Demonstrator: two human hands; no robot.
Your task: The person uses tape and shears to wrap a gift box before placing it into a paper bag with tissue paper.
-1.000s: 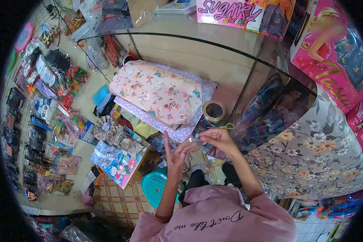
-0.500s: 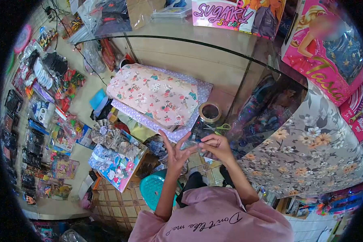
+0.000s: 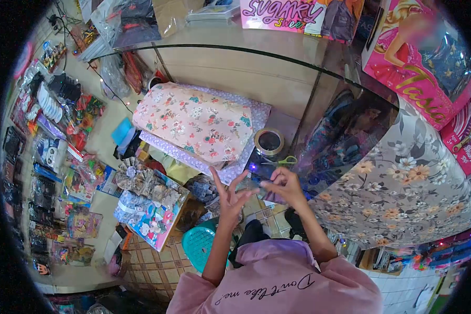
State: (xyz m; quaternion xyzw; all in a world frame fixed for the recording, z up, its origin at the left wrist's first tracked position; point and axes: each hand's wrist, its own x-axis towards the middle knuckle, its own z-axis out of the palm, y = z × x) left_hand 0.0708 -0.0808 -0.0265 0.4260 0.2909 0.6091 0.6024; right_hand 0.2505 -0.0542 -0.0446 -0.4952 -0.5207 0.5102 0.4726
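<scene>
My left hand (image 3: 230, 199) is raised with its fingers spread apart, in front of a roll of pink floral wrapping paper (image 3: 193, 123). To its right, my right hand (image 3: 285, 187) has thumb and index finger pressed together. A faint see-through bit shows in the small gap between the hands, too blurred to name. Just beyond my right hand lie green-handled scissors (image 3: 288, 160) and a roll of brown tape (image 3: 269, 142) on the glass-topped counter.
A lilac dotted sheet (image 3: 165, 149) lies under the floral paper. Grey floral paper (image 3: 397, 188) drapes on the right, below a pink doll box (image 3: 418, 68). A teal stool (image 3: 199, 246) stands on the tiled floor. Packaged goods line the left.
My right hand's fingers have drawn up slightly and bent more, with the fingertips a little farther from my left hand. The left hand keeps much the same spread. The view has shifted slightly.
</scene>
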